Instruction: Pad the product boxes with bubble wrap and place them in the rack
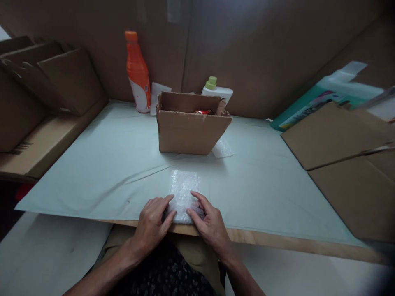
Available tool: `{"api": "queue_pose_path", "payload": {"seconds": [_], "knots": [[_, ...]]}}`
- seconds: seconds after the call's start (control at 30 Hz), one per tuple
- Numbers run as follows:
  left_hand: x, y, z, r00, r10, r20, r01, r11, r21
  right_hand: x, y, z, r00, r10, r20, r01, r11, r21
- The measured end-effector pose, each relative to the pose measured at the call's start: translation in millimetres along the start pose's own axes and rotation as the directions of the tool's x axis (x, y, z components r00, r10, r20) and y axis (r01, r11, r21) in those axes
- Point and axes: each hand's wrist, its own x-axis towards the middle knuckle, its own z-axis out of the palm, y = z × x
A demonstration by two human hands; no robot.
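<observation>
A sheet of clear bubble wrap [184, 185] lies at the front edge of the table, its near end folded or rolled into a thicker part. My left hand [155, 216] grips that near end from the left, with thumb and forefinger curved toward it. From the right, my right hand [210, 220] holds the same end, thumb on top and fingers curled round the side. Whether anything is wrapped inside I cannot tell. Beyond the sheet stands an open cardboard box [188, 133] with something red and shiny just showing inside.
Behind the box are an orange bottle [138, 78] and a white bottle with a green cap [212, 87]. Another bubble wrap piece [222, 148] lies by the box. Cardboard boxes [52, 135] stand left; a large cardboard box [348, 164] and a teal bottle [317, 100] stand right.
</observation>
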Motion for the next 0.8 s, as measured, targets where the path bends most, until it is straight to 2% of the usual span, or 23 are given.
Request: {"api": "queue_pose_path", "payload": {"seconds": [0.07,0.13,0.17,0.23,0.3,0.4,0.47,0.53,0.63,0.73,0.8], "knots": [[4.8,-2.0,1.7,1.0,0.0,0.018,-0.002,0.997,0.072,-11.4,-0.4,-4.8,0.977,-0.163,-0.135,0.144,0.98,-0.139],[9.7,-3.6,2.9,0.998,0.005,0.055,-0.012,0.992,0.129,-24.1,-3.2,-10.9,0.916,-0.351,-0.193,0.284,0.909,-0.305],[11.8,-4.3,3.3,0.997,0.005,0.077,-0.017,0.988,0.153,-28.9,-5.1,-13.3,0.891,-0.423,-0.165,0.342,0.864,-0.369],[14.4,-5.1,2.9,0.995,0.002,0.096,-0.019,0.984,0.178,-32.0,-8.0,-15.0,0.871,-0.49,-0.035,0.427,0.79,-0.44],[14.4,-5.2,-0.2,0.999,0.034,0.04,-0.04,0.986,0.164,-26.6,-8.2,-13.4,0.865,-0.497,0.072,0.471,0.753,-0.459],[9.7,-3.4,-10.6,0.982,0.185,-0.028,-0.182,0.979,0.096,-11.6,-4.7,-10.2,0.873,-0.481,0.077,0.47,0.791,-0.392],[6.0,-1.2,-18.2,0.957,0.29,0.013,-0.291,0.956,0.049,-4.1,-2.9,-10.1,0.901,-0.431,0.059,0.428,0.856,-0.29],[5.0,0.2,-22.1,0.945,0.322,0.062,-0.323,0.946,0.011,-0.5,-2.7,-11.6,0.938,-0.34,0.069,0.347,0.916,-0.201],[11.7,-2.7,-17.4,0.972,0.22,0.078,-0.219,0.976,-0.023,-0.4,-4.3,-14.3,0.967,-0.248,0.058,0.255,0.952,-0.168],[26.1,-10.0,-6.2,0.995,0.063,0.076,-0.063,0.998,0.009,-2.1,-5.7,-14.3,0.941,-0.338,-0.032,0.312,0.899,-0.306],[35.6,-13.7,-0.4,0.997,-0.001,0.075,-0.003,0.999,0.054,-1.5,-5.6,-12.0,0.909,-0.417,-0.008,0.375,0.825,-0.423]]}}
